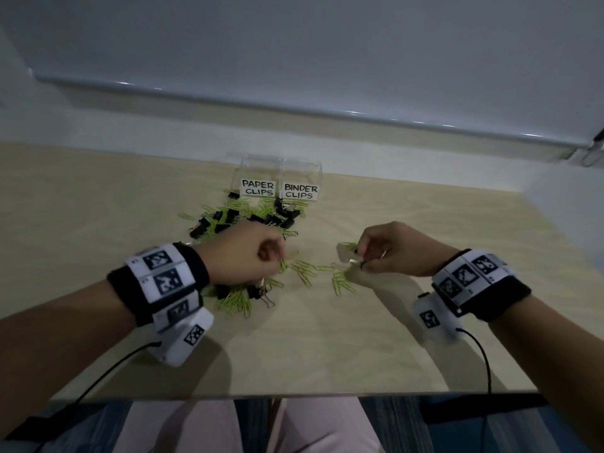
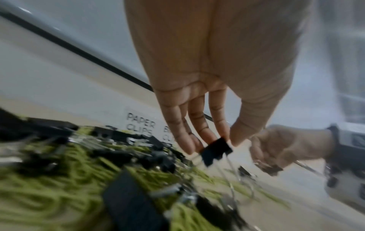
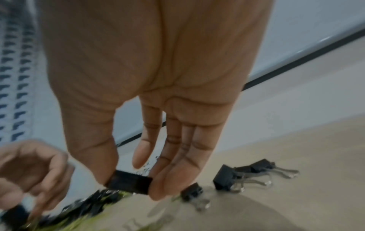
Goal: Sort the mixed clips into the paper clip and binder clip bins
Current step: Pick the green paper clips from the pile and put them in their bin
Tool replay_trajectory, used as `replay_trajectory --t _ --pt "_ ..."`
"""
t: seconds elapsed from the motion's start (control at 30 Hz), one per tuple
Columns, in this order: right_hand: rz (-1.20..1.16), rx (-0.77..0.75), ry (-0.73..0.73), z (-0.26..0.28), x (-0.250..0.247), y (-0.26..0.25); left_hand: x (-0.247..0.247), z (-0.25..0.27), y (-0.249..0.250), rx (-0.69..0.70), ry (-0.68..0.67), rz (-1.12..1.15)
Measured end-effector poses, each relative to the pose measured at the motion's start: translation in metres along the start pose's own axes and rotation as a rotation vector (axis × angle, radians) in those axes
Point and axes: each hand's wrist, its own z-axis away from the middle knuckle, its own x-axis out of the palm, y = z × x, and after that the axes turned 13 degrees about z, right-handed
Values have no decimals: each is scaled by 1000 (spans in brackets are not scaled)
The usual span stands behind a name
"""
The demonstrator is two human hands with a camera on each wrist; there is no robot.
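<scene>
Each hand pinches one black binder clip between thumb and fingertips: the left hand [image 1: 243, 253] holds its binder clip [image 2: 215, 150] over the mixed pile [image 1: 248, 217], the right hand [image 1: 390, 250] its own clip [image 3: 129, 182] to the right. Two clear bins stand side by side straight ahead beyond the pile, the binder clip bin [image 1: 302, 178] to the right of the paper clip bin [image 1: 258, 174], roughly midway between the hands. The loose green paper clips [image 1: 305, 273] and black clips on the table are too many and too tangled to count.

Light wood desk [image 1: 425, 338] — grey wall [image 1: 294, 44] behind (pale rail [image 1: 327, 109] across).
</scene>
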Motion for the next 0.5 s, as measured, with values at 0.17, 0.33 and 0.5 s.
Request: replay_trajectory --t 0.17,0.33,0.5 --pt "10 177 176 -9 -21 34 -26 5 -17 -40 104 -40" --pt "247 239 130 -19 -14 43 -2 15 -9 20 -29 -244" --pt "294 97 132 -30 5 16 12 5 -7 -3 -83 -389"
